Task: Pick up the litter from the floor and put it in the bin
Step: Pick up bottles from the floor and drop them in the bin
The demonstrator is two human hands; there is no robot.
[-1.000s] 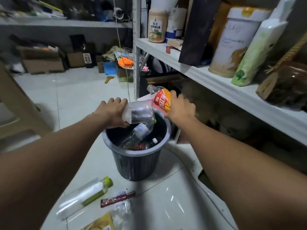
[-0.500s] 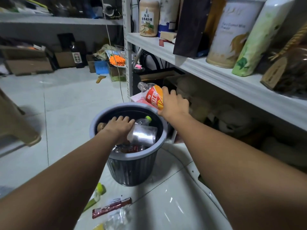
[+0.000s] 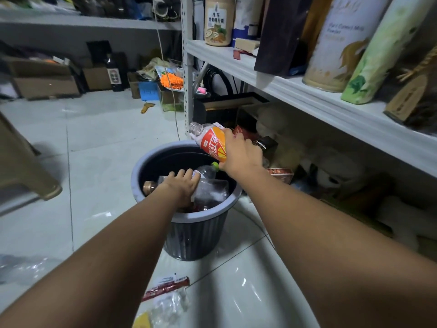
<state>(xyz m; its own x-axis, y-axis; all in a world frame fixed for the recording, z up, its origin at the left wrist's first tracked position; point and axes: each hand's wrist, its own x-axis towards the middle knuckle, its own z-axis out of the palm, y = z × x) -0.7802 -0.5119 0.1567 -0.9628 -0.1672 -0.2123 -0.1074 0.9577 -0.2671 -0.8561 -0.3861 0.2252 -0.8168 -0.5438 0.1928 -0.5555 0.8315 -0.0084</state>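
Observation:
A grey ribbed bin (image 3: 196, 235) stands on the tiled floor, holding several plastic bottles. My left hand (image 3: 182, 188) is down inside the bin and grips a crumpled clear plastic bottle (image 3: 210, 191). My right hand (image 3: 238, 152) holds an orange-labelled plastic bottle (image 3: 211, 142) tilted over the bin's far right rim, its uncapped neck pointing away. A red wrapper (image 3: 165, 287) and a clear plastic bag (image 3: 165, 308) lie on the floor in front of the bin.
A white metal shelf (image 3: 307, 95) with tins and boxes runs along the right. More boxes and soft items sit under it. Cardboard boxes (image 3: 45, 79) line the back wall. A brown chair leg (image 3: 26, 166) stands at the left. A clear wrapper (image 3: 21, 268) lies at lower left.
My left hand has gone from above the bin down into it with the clear bottle. My right hand stays over the bin's far right rim with the orange bottle. The view has shifted.

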